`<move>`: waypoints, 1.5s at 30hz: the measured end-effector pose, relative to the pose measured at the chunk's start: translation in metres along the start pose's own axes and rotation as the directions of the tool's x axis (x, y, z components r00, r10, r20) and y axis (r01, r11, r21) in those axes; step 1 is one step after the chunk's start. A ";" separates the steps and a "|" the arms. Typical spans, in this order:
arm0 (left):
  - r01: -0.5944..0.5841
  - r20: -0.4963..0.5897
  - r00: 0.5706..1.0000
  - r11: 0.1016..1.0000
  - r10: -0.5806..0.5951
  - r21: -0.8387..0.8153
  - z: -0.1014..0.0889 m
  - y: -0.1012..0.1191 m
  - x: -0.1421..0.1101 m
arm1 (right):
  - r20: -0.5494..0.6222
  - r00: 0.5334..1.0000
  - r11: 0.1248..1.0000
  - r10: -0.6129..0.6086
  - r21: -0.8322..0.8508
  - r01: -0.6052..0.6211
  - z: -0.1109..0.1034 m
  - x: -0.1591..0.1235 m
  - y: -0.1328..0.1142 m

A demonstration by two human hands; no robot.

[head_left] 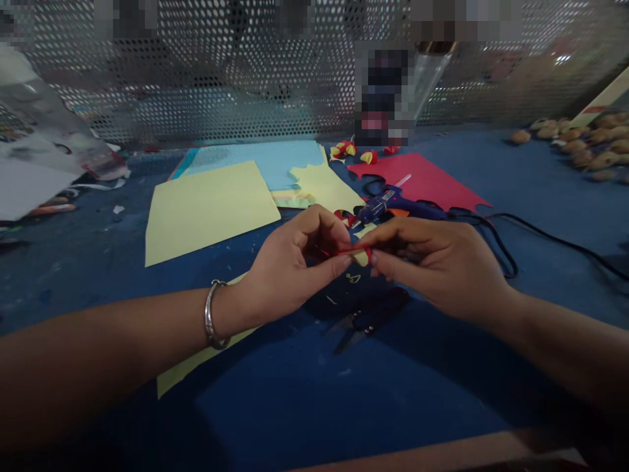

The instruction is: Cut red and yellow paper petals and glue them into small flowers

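My left hand [295, 262] and my right hand [432, 259] meet above the blue table [304, 400]. Together they pinch a small red and yellow paper piece [358, 253] between thumbs and fingertips. A metal bangle [212, 322] circles my left wrist. Dark scissors [366, 321] lie on the table just below my hands. A blue glue gun [388, 204] rests right behind them, its black cord [540, 236] trailing to the right.
Yellow paper sheets [206, 208], a light blue sheet [255, 162] and a cut red sheet [422, 180] lie behind. Small folded red-and-yellow pieces [351, 152] sit near the perforated metal wall [221, 85]. Tan folded pieces [584, 141] pile at far right. Crumpled plastic [44, 144] at left.
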State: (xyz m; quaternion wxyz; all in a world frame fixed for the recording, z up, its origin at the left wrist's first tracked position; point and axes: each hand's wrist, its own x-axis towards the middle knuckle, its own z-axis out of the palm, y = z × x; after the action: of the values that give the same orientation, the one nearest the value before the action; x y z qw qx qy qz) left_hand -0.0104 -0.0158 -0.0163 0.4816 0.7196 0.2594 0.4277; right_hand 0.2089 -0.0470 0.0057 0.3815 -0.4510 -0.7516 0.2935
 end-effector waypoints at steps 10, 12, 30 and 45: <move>0.192 0.130 0.977 0.957 -0.167 -0.216 -0.012 0.004 0.006 | -0.006 0.998 0.993 -0.060 -0.099 0.059 -0.004 0.000 0.002; 0.195 0.163 0.974 0.951 -0.158 -0.241 -0.014 0.002 0.008 | -0.006 0.997 0.992 -0.072 -0.103 0.071 -0.004 -0.001 0.003; 0.183 0.164 0.972 0.981 -0.170 -0.070 -0.015 0.005 0.006 | 0.046 0.990 0.975 -0.137 -0.169 0.143 -0.003 -0.004 0.003; 0.252 0.166 0.953 0.967 -0.253 0.027 -0.010 0.009 0.005 | 0.111 0.979 0.960 -0.168 -0.209 0.188 0.000 -0.004 0.004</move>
State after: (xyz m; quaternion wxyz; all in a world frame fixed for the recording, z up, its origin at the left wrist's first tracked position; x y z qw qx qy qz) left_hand -0.0170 -0.0109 -0.0050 0.5505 0.7153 0.3088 0.2999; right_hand 0.2122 -0.0486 0.0012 0.3194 -0.4065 -0.8337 0.1943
